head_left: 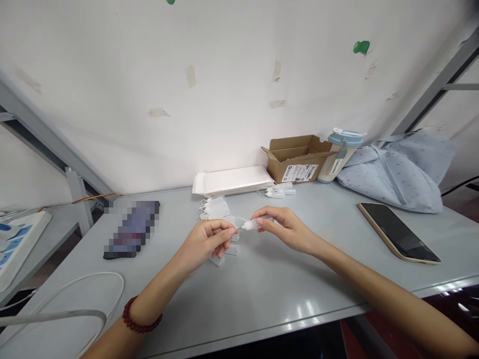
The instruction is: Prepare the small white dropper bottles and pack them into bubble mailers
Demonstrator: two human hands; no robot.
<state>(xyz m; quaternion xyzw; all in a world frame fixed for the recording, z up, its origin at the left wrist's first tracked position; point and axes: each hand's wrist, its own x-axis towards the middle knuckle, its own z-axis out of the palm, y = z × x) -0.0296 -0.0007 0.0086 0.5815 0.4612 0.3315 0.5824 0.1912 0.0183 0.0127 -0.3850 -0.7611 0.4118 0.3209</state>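
Observation:
My left hand (pixel 210 240) is closed in a pinch above the grey table (pixel 269 279), holding a thin dark pin-like piece whose tip points right. My right hand (pixel 285 227) is pinched on a small white plastic bottle-shaped part (pixel 251 225), its nozzle facing the left hand's fingertips and almost touching them. Under and behind the hands lie several small clear and white plastic pieces (pixel 224 252) and white tags (pixel 215 207). A red bead bracelet (pixel 139 319) sits on my left wrist.
A flat white tray stack (pixel 234 180) and an open cardboard box (pixel 295 157) stand against the wall. A tumbler (pixel 339 154), a blue cloth bag (pixel 396 174) and a phone (pixel 398 232) lie right. Left are a blurred dark object (pixel 132 229) and white cables (pixel 82 299).

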